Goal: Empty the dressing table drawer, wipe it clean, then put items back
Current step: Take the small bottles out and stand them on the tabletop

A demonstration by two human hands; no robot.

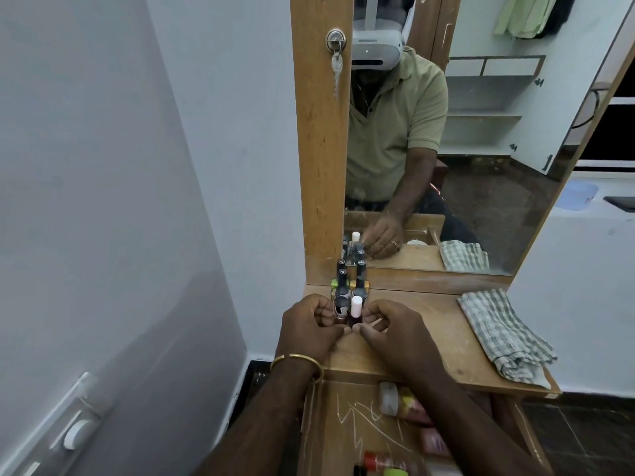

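On the wooden dressing table top, against a pale wall, both hands — left hand, right hand — pinch the nearest nail polish bottles, clustered below the mirror. A checked cloth lies at the right; the open drawer below holds several bottles.

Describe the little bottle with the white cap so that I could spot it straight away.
Start at the wooden dressing table top below the mirror. At its left end stands a cluster of small nail polish bottles, with the left hand and right hand cupped around the nearest ones. The white-capped bottle is in the front row between the hands; its neighbours all have dark caps.
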